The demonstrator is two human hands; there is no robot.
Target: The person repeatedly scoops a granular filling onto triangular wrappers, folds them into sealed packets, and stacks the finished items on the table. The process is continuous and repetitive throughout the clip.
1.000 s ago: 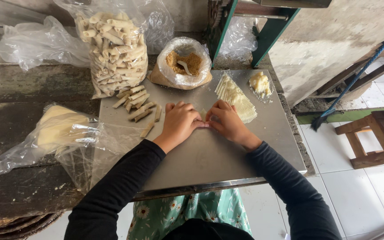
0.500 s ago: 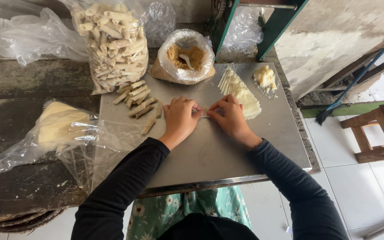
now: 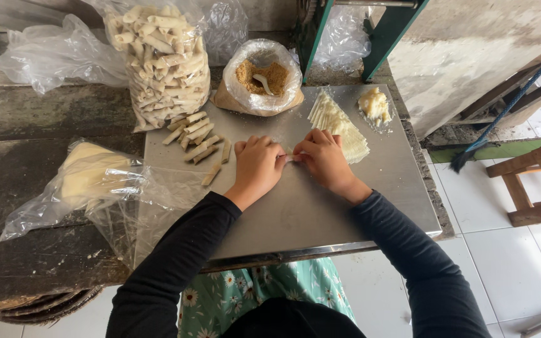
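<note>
Both hands are observed side by side on the metal sheet [image 3: 320, 213] covering the counter [image 3: 45, 125]. The left hand [image 3: 259, 168] and right hand [image 3: 324, 158] are each curled, fingertips pinching the ends of one small pale wrapper [image 3: 289, 154] held between them. The wrapper lies directly between the two hands, its long axis running left to right, with neither hand clearly nearer. One stack of wrappers [image 3: 339, 125] is noted just beyond the right hand, touching it or nearly so, and one lump of dough [image 3: 375, 105] beside that. One open bag of brown filling [image 3: 263, 76] stands ahead. Roughly eight finished rolls [image 3: 196, 143] lie loose near the left hand, below one full bag of rolls [image 3: 165, 59].
</note>
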